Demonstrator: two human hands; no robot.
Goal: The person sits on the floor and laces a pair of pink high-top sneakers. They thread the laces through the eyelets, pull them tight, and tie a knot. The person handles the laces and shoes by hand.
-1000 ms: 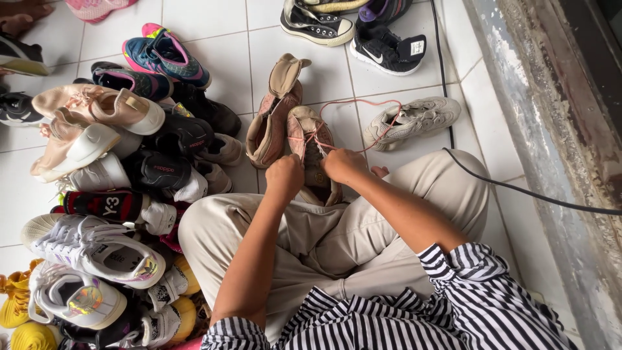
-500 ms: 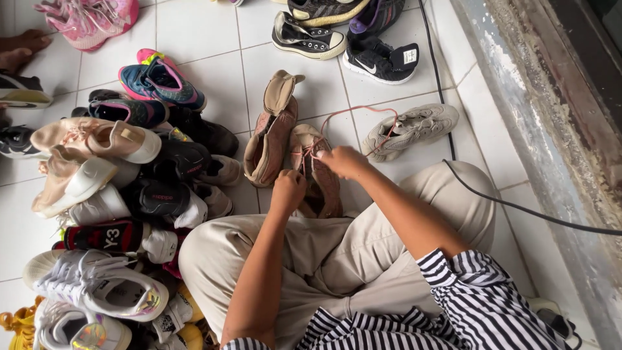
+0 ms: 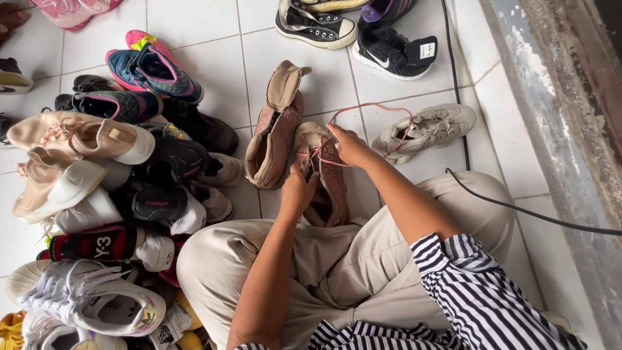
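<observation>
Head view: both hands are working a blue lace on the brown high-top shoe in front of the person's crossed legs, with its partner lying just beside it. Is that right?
Not quite: the lace is pink, not blue. The head view shows the left hand and right hand working it on the brown high-top shoe, its partner beside it.

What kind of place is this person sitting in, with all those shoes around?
Probably a home floor or entryway, though I can't be sure. The person sits on a white tiled floor beside a worn wall, with a heap of mixed shoes alongside; both hands work a pink lace.
</observation>
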